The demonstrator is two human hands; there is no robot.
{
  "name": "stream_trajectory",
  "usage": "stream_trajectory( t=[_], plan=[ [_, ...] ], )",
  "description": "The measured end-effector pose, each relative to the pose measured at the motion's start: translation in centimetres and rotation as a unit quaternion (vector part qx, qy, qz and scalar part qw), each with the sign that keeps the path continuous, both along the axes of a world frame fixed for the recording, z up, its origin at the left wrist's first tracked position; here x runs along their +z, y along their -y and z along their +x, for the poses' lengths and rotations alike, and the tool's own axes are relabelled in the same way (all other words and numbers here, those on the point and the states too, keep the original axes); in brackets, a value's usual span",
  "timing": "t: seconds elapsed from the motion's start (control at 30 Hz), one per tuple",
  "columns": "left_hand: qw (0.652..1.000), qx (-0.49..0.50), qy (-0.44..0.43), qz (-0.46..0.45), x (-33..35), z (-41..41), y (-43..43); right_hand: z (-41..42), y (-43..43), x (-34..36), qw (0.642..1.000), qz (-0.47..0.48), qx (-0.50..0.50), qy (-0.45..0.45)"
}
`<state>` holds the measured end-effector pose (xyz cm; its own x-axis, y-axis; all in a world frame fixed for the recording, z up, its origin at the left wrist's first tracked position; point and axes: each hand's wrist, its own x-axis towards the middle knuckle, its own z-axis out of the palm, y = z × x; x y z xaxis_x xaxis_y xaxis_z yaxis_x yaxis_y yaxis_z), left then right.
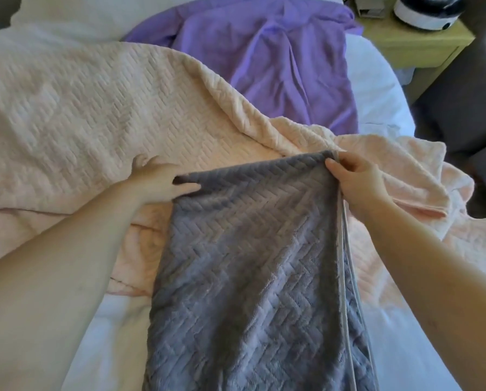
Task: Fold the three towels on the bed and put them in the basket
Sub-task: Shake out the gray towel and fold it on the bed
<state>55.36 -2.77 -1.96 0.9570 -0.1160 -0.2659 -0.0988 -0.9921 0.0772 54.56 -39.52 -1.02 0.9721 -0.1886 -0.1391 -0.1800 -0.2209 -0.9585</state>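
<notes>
A grey towel with a herringbone weave lies folded lengthwise down the middle of the bed, its layered edges stacked along the right side. My left hand holds its far left corner with the thumb on top. My right hand pinches the far right corner. Under it spreads a crumpled pale pink towel. A purple towel lies rumpled at the far end of the bed. No basket is in view.
The white bed sheet shows at the right and near the front. A white pillow sits at the far left. A yellow-green bedside table with a black-and-white device stands at the top right.
</notes>
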Motion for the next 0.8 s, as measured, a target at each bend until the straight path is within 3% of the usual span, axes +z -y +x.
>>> stream_trajectory(
  t=[0.07,0.23,0.37,0.5,0.67,0.8],
  plan=[
    [0.999,0.011,0.006,0.034,-0.2,0.6,-0.6,0.0,1.1,-0.5,1.000,-0.003,-0.001,-0.015],
    [0.994,0.080,0.063,-0.028,-0.8,2.5,-0.6,0.3,1.6,-1.2,0.997,-0.066,-0.027,-0.028],
    [0.992,0.107,0.032,0.055,-2.5,2.2,0.2,0.1,0.5,-2.4,0.982,-0.121,-0.003,-0.145],
    [0.988,0.156,0.001,0.016,-3.9,2.1,0.3,-1.2,0.3,-3.1,0.965,-0.053,0.063,-0.248],
    [0.980,0.173,0.095,0.018,-3.8,1.9,2.0,-1.2,0.7,-3.9,0.976,-0.210,-0.018,-0.059],
    [0.967,0.175,0.169,-0.071,-2.6,0.5,4.7,-1.6,0.0,-4.3,0.954,-0.268,0.016,-0.131]
  ],
)
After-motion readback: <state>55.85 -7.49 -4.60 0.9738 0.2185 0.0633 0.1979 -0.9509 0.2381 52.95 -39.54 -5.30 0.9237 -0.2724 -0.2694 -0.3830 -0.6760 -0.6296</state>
